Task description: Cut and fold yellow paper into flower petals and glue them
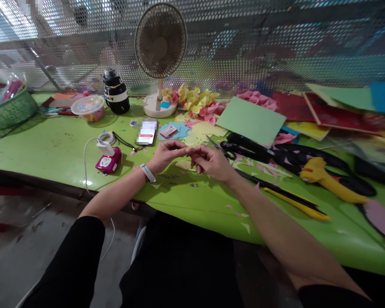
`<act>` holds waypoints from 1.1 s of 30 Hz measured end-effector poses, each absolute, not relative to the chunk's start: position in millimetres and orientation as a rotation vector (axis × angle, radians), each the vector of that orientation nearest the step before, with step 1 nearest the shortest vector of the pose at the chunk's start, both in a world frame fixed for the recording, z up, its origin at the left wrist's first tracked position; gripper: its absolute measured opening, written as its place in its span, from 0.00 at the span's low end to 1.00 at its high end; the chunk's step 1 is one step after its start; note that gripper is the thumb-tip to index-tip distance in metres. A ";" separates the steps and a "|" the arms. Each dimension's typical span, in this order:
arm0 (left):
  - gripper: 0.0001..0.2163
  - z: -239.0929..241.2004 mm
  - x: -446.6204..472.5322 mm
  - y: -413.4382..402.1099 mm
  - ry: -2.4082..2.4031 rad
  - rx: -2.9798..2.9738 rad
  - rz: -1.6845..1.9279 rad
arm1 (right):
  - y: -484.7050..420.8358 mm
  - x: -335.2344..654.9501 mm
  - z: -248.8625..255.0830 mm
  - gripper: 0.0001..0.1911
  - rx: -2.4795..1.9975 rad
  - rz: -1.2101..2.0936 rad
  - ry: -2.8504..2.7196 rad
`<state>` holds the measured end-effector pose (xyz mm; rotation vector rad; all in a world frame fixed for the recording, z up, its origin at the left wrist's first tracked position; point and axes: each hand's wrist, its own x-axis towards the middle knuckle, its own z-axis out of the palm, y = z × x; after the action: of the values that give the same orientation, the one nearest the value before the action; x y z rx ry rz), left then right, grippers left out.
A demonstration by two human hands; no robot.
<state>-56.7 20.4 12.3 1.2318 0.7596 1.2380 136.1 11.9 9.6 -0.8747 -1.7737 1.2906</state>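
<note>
My left hand [167, 156], with a white band [147, 173] at its wrist, reaches in over the green tabletop. Its thumb and fingers are pinched together and meet the fingertips of my right hand [210, 161]. The right fingers are curled closed. Whatever lies between the fingertips is too small or hidden to make out. A pale yellow paper piece [183, 164] shows just under the hands; whether it is held or lying there I cannot tell. Small dark bits [170, 176] are scattered below. Beyond the fingers lie yellow paper pieces [199, 132] and a small red-and-white box [168, 131] on blue paper.
A fan [160, 47], a black bottle [116, 94] and folded yellow paper flowers [194, 99] stand at the back. Left are a phone [146, 131] and a purple power socket [109, 161]. Large black scissors [253, 147], a yellow-black cutter [295, 203] and green card [252, 119] lie right.
</note>
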 end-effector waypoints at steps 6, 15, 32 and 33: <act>0.17 9.7 -57.3 21.7 0.759 1.245 1.190 | 16.8 140.3 8.0 0.19 -0.867 1.370 -1.791; 0.15 9.0 -58.3 22.5 0.760 1.259 1.242 | 12.3 137.3 13.4 0.20 -0.856 1.369 -1.754; 0.10 12.0 -59.6 22.7 0.662 1.285 1.252 | 13.8 137.1 9.3 0.20 -0.807 1.355 -1.822; 0.10 11.5 -59.4 23.3 0.650 1.274 1.273 | 12.9 136.6 8.1 0.19 -0.820 1.328 -1.814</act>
<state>-59.4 23.3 11.5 1.2741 0.6498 1.2726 136.6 12.9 8.1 -0.8201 -1.8139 1.3278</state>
